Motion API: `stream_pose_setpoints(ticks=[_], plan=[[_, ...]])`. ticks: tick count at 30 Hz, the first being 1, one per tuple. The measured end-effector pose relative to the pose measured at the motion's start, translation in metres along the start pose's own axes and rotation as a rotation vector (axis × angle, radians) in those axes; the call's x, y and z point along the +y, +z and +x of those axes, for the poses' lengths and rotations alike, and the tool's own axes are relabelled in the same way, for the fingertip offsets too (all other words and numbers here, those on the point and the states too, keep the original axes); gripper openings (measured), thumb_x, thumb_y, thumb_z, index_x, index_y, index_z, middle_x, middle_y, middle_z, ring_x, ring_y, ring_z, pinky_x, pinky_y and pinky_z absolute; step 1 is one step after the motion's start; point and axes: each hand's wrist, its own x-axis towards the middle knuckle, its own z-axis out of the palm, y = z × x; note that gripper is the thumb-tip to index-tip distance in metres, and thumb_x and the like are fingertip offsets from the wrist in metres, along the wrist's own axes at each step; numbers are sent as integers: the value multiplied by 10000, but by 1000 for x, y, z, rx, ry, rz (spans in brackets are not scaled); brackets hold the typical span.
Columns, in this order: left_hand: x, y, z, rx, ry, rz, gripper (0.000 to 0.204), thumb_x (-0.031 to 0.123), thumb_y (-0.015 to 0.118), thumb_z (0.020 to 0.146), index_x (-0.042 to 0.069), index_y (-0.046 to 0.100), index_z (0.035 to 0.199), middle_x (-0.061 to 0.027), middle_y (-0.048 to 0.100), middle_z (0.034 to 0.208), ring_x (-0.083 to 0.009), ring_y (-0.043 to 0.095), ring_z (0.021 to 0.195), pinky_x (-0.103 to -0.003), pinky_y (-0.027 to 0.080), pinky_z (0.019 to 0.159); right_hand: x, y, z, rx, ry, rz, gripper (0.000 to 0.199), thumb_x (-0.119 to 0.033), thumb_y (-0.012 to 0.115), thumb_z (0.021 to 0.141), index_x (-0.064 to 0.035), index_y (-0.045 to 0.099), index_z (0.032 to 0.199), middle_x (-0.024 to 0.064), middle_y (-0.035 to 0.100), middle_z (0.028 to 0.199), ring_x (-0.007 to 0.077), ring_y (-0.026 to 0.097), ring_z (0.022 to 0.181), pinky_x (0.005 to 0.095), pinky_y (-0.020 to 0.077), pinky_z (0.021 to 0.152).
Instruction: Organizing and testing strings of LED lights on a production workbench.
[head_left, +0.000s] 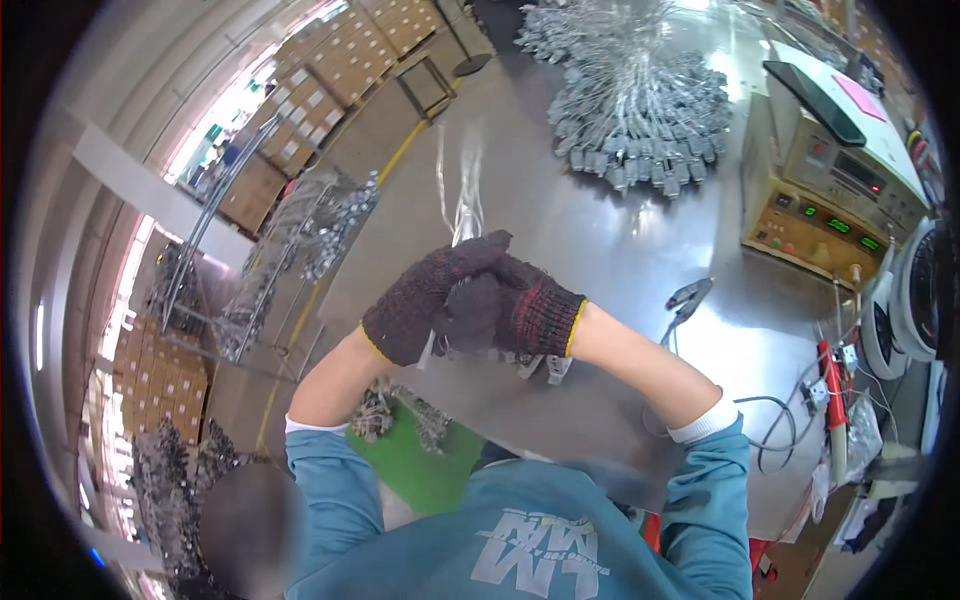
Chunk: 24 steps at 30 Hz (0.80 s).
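Cables (466, 222) clasped between your tightly curled left hand (420, 300) and right hand (532, 308) look light, limp and slippery, best held near the grey connectors (546, 368) below your hands.

A metal table (590, 275) bears piled cables (645, 120), stacked instruments (815, 225) and a dark clip (688, 297).

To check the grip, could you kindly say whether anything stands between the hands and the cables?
Only the dark gloves do: the left hand and right hand wrap around the cables, with nothing else visible between.
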Motion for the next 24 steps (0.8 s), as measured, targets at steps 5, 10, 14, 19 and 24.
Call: stream_pose_setpoints(ticks=[5,10,14,19,24], plan=[[9,21,11,164,84,211,567,422,349,1243,71,688,955,52,301,509,-123,313,392,-327,304,430,30,-29,-13,81,115,-121,175,-198,708,912,-89,731,1046,113,752,949,347,755,905,485,590,818],[-38,-47,9,126,128,687,522,487,624,1142,-9,781,1096,-76,677,738,-133,596,588,-330,501,561,57,-8,-2,-86,66,-600,130,-218,679,951,-236,802,989,-3,793,1037,202,697,1144,409,488,1091],[-111,-113,23,250,194,807,404,348,602,1166,12,823,1123,-49,752,862,-105,640,700,-298,523,614,54,47,-1,-276,192,-495,142,-229,696,930,-225,805,1021,8,788,1074,229,674,1206,458,445,1144],[-163,-213,39,364,754,1203,320,249,617,1165,27,816,1048,3,737,842,-77,641,728,-308,515,613,41,93,18,-176,234,-410,236,-335,709,929,-183,813,1077,60,785,1130,264,639,1266,522,380,1189],[-112,-169,48,644,401,-106,420,278,619,1167,57,692,818,-1,689,748,-81,609,675,-322,484,582,41,128,45,-267,414,-503,449,-502,700,932,-124,809,1149,91,772,1175,293,592,1332,550,293,1255]])
